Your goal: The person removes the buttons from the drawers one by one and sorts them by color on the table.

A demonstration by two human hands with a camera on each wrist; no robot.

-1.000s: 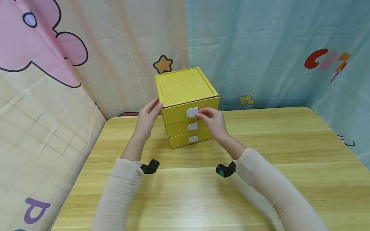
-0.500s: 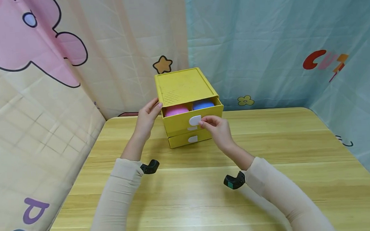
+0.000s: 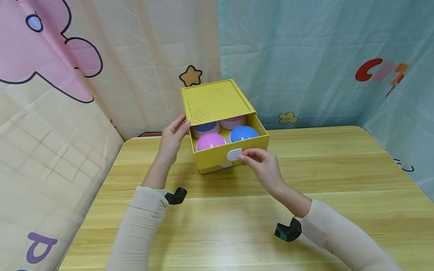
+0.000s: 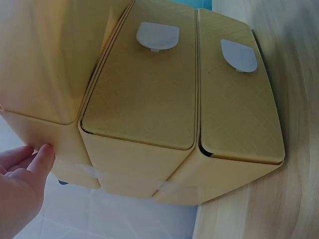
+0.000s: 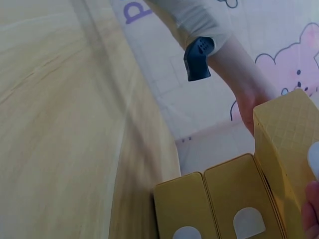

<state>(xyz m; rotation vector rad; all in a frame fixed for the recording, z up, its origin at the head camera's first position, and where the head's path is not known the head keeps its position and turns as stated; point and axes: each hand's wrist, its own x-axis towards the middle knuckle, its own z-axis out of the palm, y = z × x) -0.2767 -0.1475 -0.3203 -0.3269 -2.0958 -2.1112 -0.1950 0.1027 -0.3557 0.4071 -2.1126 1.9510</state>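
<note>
The right hand (image 3: 264,170) is pinching the white tab handle (image 3: 234,154) on the front of the top drawer (image 3: 248,143), thumb and fingertips closed on it. The left hand (image 3: 173,138) is resting with straight, relaxed fingers against the upper left side of the yellow drawer cabinet (image 3: 215,99), gripping nothing. The cabinet is standing near the far edge of the table (image 3: 221,225), about midway along it, with the top drawer standing well out toward the person.

The drawer is looking like thin, stiff plastic, light in itself and likely sliding easily; the small smooth tab is the only hold on its front and could slip from a pinch. Four round lidded pots are sitting inside, a pink pot (image 3: 210,141) and a blue pot (image 3: 242,133) in front, two more half hidden behind. Below, two shut drawers (image 4: 189,84) are showing their own tabs. Nothing is lying on the table in front of the drawer.
</note>
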